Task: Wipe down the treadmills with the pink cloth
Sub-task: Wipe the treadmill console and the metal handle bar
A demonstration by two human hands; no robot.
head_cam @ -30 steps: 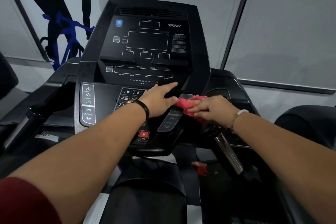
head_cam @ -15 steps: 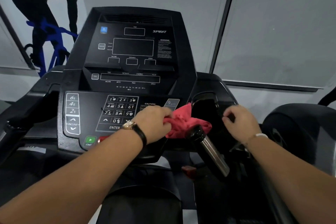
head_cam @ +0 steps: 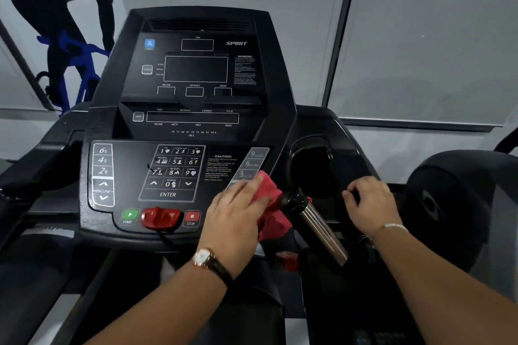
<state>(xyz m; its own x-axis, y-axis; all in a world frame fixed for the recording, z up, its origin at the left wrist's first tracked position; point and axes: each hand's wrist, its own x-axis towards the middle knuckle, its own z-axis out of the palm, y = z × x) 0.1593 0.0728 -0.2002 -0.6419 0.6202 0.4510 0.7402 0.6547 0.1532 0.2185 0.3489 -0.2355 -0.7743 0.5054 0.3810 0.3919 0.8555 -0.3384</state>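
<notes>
Head view, near to far. I see a watch (head_cam: 206, 258) on the left wrist and a bracelet (head_cam: 395, 226) on the right.

Left hand (head_cam: 238, 213): palm down on the cloth (head_cam: 270, 190), fingers nearly straight. It presses the cloth against the lower right of the console (head_cam: 280, 78). The cloth bunches out on the thumb side and touches the chrome grip (head_cam: 316, 224), which stands between the two hands.

Right hand (head_cam: 370, 204): fingers curled, tips down on the black side ledge. I cannot tell whether they grip anything. The cup well (head_cam: 311, 168) is just past its thumb side.

On the left hand's little-finger side are the STOP button (head_cam: 192, 217), the red key (head_cam: 161, 217), then the START button (head_cam: 129, 216). The keypad (head_cam: 176, 171) is beyond the left fingertips. Farther up the display (head_cam: 195, 69) is dark, and farthest is the cyclist mural (head_cam: 61, 22) on the wall.
</notes>
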